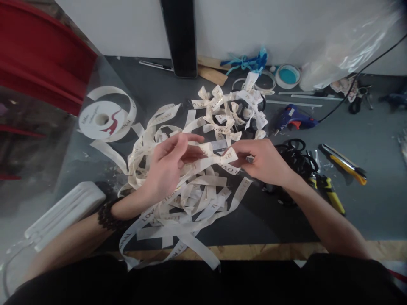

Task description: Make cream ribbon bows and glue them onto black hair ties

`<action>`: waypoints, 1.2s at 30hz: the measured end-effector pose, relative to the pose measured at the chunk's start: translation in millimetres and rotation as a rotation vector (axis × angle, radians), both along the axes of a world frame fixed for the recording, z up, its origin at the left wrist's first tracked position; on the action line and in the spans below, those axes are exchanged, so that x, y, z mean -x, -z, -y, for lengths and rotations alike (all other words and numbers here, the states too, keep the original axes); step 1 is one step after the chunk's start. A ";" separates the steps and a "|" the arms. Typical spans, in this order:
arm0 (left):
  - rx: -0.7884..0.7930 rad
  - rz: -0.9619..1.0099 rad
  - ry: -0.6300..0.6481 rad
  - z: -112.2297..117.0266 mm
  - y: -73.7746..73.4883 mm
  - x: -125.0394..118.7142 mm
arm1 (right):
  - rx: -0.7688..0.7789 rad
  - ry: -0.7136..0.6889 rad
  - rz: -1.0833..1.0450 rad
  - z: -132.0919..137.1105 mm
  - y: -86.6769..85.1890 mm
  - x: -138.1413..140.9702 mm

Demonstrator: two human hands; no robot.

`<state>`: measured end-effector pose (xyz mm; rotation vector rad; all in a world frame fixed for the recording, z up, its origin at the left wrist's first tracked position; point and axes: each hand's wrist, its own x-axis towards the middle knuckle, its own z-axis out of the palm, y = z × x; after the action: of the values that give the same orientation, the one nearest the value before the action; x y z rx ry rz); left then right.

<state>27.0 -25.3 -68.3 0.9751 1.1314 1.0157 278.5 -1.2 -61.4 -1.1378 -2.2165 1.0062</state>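
Between my two hands is a bow (227, 156) of cream ribbon printed with lettering. My left hand (167, 167) is closed round the ribbon on the bow's left side, its index finger stretched out above. On the other side my right hand (265, 160) pinches the bow near its right loop and tail; the fingertips are partly hidden. Under and around the left hand lies a tangled heap of the same printed ribbon (203, 224). Just beyond the hands several finished bows (219, 123) sit in a pile.
A ribbon spool (90, 120) lies at the left, above a white box-shaped device (66, 212). Right of my hands are black hair ties (295, 161), a yellow utility knife (345, 163), yellow-handled pliers (333, 197) and a blue glue gun (295, 117). A phone (181, 38) leans against the wall.
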 end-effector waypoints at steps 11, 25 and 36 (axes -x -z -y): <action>-0.071 -0.097 0.042 -0.2 1.4 0.2 | -0.127 0.007 0.016 2.0 4.6 1.6; -0.053 -0.202 -0.006 1.1 10.2 3.7 | -0.462 0.093 0.135 14.7 4.9 4.0; 0.003 -0.088 -0.084 -4.2 16.9 5.9 | -0.540 0.148 0.149 21.0 -1.9 8.6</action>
<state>21.1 -21.1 -85.2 0.9842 1.2548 1.0461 270.0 -22.2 -59.5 -1.1210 -2.2739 0.2361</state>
